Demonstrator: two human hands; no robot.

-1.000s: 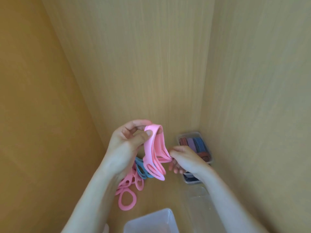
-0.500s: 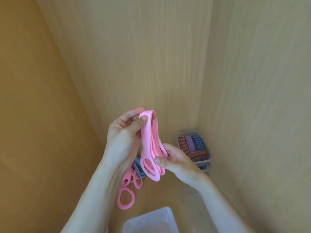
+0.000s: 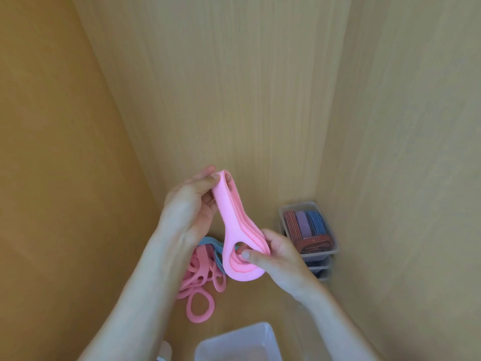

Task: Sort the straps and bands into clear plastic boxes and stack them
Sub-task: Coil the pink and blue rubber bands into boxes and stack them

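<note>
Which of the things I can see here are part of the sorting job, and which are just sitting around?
Part of the job:
- pink bands, held by left hand and right hand
- loose pink straps and blue strap on the wooden surface
- filled boxes, stacked in the corner
- empty clear box

Just lying about:
- nothing visible

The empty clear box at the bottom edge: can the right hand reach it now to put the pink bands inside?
Probably yes. The empty clear box lies open just below the right hand, with nothing between them. But the left hand also grips the pink bands at their top end, so it must let go or follow.
</note>
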